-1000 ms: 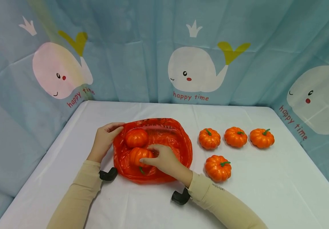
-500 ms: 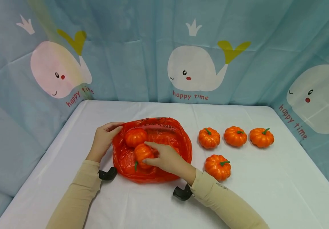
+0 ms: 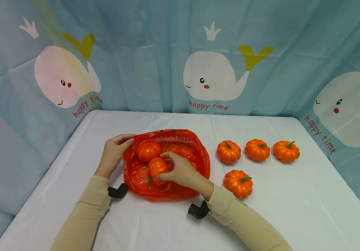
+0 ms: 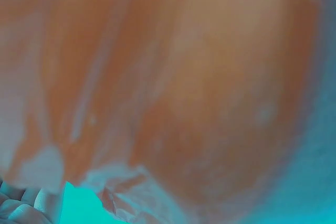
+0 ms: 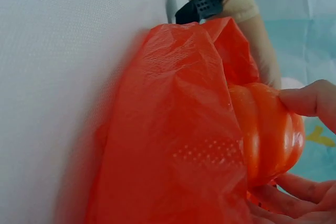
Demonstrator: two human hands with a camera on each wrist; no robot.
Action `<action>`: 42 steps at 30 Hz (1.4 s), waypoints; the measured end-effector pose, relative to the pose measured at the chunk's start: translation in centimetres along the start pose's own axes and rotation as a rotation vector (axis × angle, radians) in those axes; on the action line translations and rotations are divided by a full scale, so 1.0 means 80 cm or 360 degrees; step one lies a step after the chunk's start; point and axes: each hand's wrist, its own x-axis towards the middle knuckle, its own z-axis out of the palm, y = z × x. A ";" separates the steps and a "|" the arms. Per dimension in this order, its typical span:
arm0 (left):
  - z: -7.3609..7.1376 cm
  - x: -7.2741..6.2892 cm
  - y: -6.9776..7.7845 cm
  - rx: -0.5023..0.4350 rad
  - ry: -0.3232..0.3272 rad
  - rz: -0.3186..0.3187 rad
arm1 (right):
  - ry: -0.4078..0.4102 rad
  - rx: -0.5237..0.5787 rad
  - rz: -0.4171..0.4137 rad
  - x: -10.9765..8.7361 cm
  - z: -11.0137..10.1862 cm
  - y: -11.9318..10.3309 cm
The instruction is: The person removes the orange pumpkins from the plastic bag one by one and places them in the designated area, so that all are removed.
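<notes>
An open red plastic bag (image 3: 180,139) lies on the table, its rim spread wide. My left hand (image 3: 112,153) holds the rim at the far left corner. Inside the bag, my right hand (image 3: 183,170) grips a small orange pumpkin (image 3: 157,169) between thumb and fingers, its green stem pointing down and left. A second pumpkin (image 3: 148,151) sits just behind it. In the right wrist view, the thumb presses one side of the held pumpkin (image 5: 268,129) while fingers reach under it, and the bag wall (image 5: 173,129) covers part of it. The left wrist view is mostly blurred bag (image 4: 184,77).
Right of the bag, several pumpkins stand on the white table: a back row with a left one (image 3: 228,152), a middle one (image 3: 257,150) and a right one (image 3: 286,151), plus a nearer one (image 3: 238,184). A blue whale-print curtain (image 3: 155,80) encloses the table.
The pumpkin in my right hand has turned, its stem swinging from downward to lower left, and has shifted slightly right. My left hand keeps its place on the rim.
</notes>
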 end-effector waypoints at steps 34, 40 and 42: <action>0.000 -0.001 0.003 0.0006 0.0015 0.0005 | -0.0070 -0.0161 -0.0078 -0.018 -0.027 0.011; 0.000 -0.002 0.003 0.0004 0.0013 0.0002 | 0.0007 -0.0015 -0.0076 -0.023 -0.029 0.018; -0.001 -0.002 0.003 0.0004 0.0015 0.0002 | 0.0046 0.0045 -0.0084 -0.027 -0.031 0.019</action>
